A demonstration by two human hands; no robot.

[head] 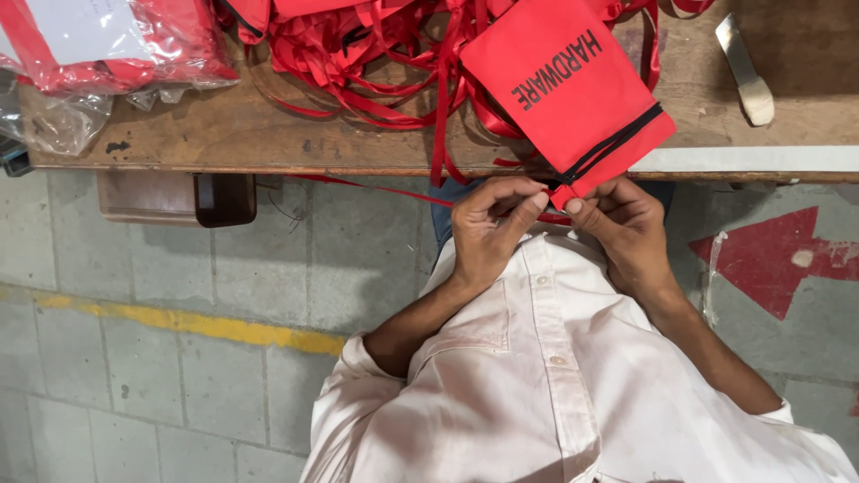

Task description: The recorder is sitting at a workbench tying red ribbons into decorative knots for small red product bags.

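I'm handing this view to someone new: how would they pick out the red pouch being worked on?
Start at the wooden table and follow its near edge to the left hand and right hand. Both pinch the corner of the red pouch overhanging that edge. Unlike the tangled red ribbons, it is flat, with black trim.

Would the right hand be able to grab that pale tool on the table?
Probably yes: the pale tool lies on the bare table beyond the right hand, nothing between, though that hand now pinches the red bag.
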